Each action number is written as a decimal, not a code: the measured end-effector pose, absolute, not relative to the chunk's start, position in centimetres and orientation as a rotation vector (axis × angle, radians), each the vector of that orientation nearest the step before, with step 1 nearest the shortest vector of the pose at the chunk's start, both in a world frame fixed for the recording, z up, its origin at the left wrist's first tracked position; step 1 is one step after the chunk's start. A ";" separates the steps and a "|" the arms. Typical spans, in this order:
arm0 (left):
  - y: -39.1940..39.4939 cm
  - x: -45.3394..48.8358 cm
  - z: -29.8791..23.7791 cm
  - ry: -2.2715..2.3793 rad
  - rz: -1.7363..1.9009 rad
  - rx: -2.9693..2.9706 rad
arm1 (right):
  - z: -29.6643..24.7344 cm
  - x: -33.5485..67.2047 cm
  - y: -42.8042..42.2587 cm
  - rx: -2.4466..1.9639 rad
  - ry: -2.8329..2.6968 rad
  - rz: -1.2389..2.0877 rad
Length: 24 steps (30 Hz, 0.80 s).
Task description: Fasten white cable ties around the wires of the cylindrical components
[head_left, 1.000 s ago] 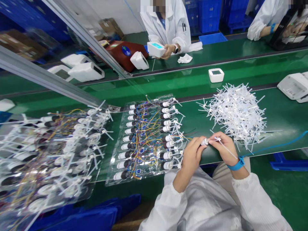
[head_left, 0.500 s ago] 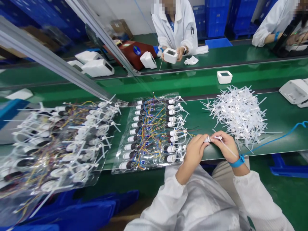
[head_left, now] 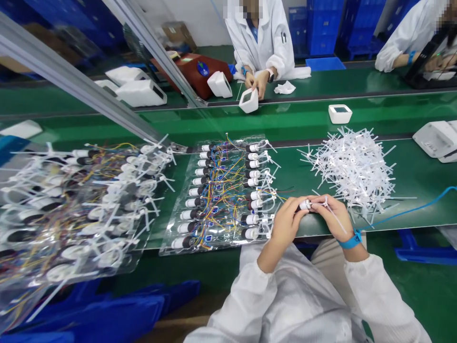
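Observation:
My left hand point(head_left: 287, 221) is closed around a small cylindrical part with a white cap point(head_left: 304, 204), its coloured wires trailing left. My right hand point(head_left: 333, 214) pinches a white cable tie point(head_left: 333, 215) against that cap; the tie's tail runs back over my wrist with its blue strap point(head_left: 349, 241). Both hands meet over the near edge of the green bench point(head_left: 410, 176). Just left lies a clear tray point(head_left: 224, 190) with two rows of the same wired parts. A heap of white cable ties point(head_left: 353, 166) lies to the right.
A second clear tray of tied parts point(head_left: 74, 209) fills the left. A blue cord point(head_left: 410, 212) runs right from my wrist. White devices point(head_left: 340, 114) point(head_left: 435, 138) sit on the belt. Across it, a person in a white coat handles a white device point(head_left: 249, 101).
My hands have stayed together on the part and tie, shifting slightly. The person opposite has lowered the white device from chest height down to the belt.

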<state>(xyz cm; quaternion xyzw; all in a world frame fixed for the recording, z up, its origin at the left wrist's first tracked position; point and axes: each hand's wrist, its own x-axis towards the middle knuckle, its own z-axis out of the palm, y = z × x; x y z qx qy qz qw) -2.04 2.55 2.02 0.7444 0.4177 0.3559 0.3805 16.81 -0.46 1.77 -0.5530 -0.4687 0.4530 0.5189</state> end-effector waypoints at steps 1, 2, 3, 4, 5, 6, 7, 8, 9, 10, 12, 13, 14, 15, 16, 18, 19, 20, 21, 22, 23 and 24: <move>2.6 -2.1 2.0 1.066 0.905 1.896 | 1.8 16.8 -0.5 -1.325 -1.113 1.090; 2.6 -2.1 2.0 1.059 0.899 1.892 | 1.8 16.7 -0.5 -1.325 -1.107 1.087; 2.7 -2.1 1.9 1.047 0.894 1.890 | 1.8 16.7 -0.6 -1.328 -1.108 1.079; 2.7 -2.2 1.9 1.034 0.888 1.887 | 1.7 16.6 -0.6 -1.336 -1.112 1.065; 2.8 -2.2 1.8 1.025 0.881 1.885 | 1.7 16.6 -0.7 -1.348 -1.115 1.051; 2.8 -2.2 1.8 1.020 0.876 1.884 | 1.7 16.5 -0.7 -1.362 -1.115 1.043; 2.8 -2.2 1.7 1.020 0.875 1.885 | 1.8 16.5 -0.8 -1.378 -1.112 1.041; 2.9 -2.2 1.6 1.020 0.874 1.889 | 1.8 16.5 -0.8 -1.392 -1.106 1.041; 2.9 -2.3 1.6 1.020 0.875 1.896 | 1.9 16.5 -0.8 -1.404 -1.102 1.040; 2.9 -2.3 1.5 1.019 0.876 1.906 | 2.0 16.5 -0.8 -1.412 -1.104 1.038; 2.9 -2.4 1.4 1.017 0.873 1.929 | 2.3 16.5 -0.8 -1.416 -1.127 1.034; 3.0 -2.4 1.4 1.017 0.869 1.937 | 2.4 16.5 -0.8 -1.414 -1.140 1.033; 3.0 -2.4 1.4 1.018 0.864 1.942 | 2.5 16.4 -0.7 -1.413 -1.151 1.035; 3.0 -2.5 1.4 1.019 0.859 1.944 | 2.6 16.4 -0.7 -1.413 -1.160 1.037; 3.0 -2.5 1.4 1.017 0.854 1.946 | 2.6 16.4 -0.8 -1.414 -1.163 1.034; 3.0 -2.5 1.3 1.011 0.853 1.949 | 2.4 16.5 -0.8 -1.421 -1.162 1.021; 3.1 -2.5 1.2 1.006 0.854 1.952 | 2.3 16.5 -0.8 -1.426 -1.163 1.020; 3.1 -2.5 1.2 1.002 0.854 1.954 | 2.2 16.5 -0.8 -1.430 -1.164 1.022; 3.1 -2.5 1.1 0.999 0.854 1.955 | 2.1 16.6 -0.8 -1.435 -1.166 1.028; 3.1 -2.5 1.1 0.999 0.851 1.954 | 2.0 16.6 -0.7 -1.437 -1.168 1.035; 3.1 -2.5 1.0 1.001 0.850 1.951 | 2.0 16.7 -0.7 -1.434 -1.172 1.044; 3.1 -2.5 1.0 1.005 0.852 1.946 | 1.9 16.7 -0.6 -1.427 -1.174 1.048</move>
